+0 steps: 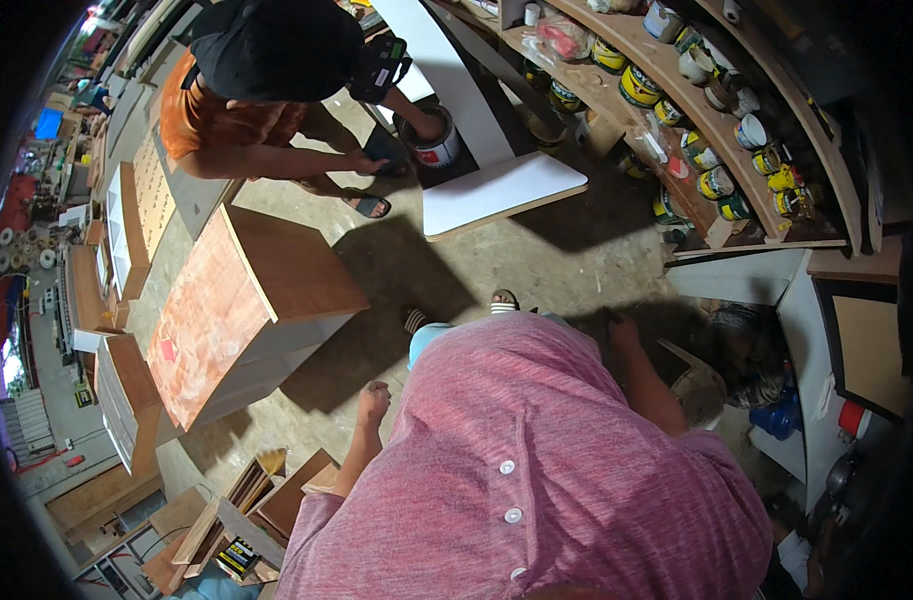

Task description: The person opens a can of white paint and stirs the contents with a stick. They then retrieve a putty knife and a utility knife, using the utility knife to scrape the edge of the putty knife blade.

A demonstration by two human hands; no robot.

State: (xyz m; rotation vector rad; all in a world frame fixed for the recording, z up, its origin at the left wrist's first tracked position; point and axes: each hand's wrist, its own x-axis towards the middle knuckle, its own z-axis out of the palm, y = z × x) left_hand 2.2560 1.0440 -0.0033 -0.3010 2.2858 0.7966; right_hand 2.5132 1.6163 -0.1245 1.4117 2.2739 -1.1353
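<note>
My left hand hangs at my left side with its fingers curled in, and nothing shows in it. Closest to it stands a wooden cabinet with a reddish-brown stained panel, apart from the hand. At my right side hangs my right hand, in shadow; its fingers are too dark to make out. In front of me another person in an orange shirt and black cap bends forward. One of that person's hands reaches into a paint can beside a white panel.
Curved wooden shelves with several paint cans stand at the far right. Wood offcuts lie at the lower left. A white board and a black bag are to my right. Concrete floor lies ahead.
</note>
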